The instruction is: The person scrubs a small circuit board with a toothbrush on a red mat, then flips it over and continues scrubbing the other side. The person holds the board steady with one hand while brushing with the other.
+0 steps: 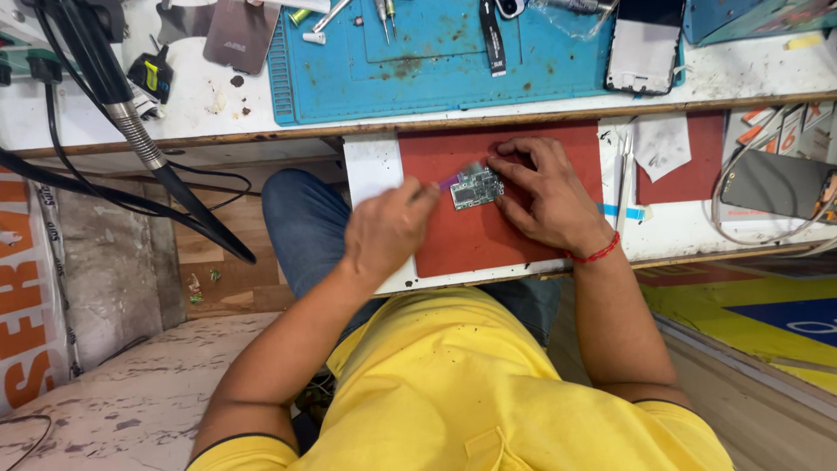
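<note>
Head view: the right hand (549, 196) pins a green circuit board (476, 187) on the red mat (471, 235), fingers at its 3 o'clock edge. The left hand (388, 228), at 8 o'clock, pinches a blurred purple-tipped tool (449, 181), grip narrow.

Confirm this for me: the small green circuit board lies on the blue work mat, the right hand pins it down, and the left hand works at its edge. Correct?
Not quite. The head view shows the small green circuit board on the red mat of the lower pull-out shelf, not the blue work mat above. The right hand pins it down and the left hand works at its edge.
</note>
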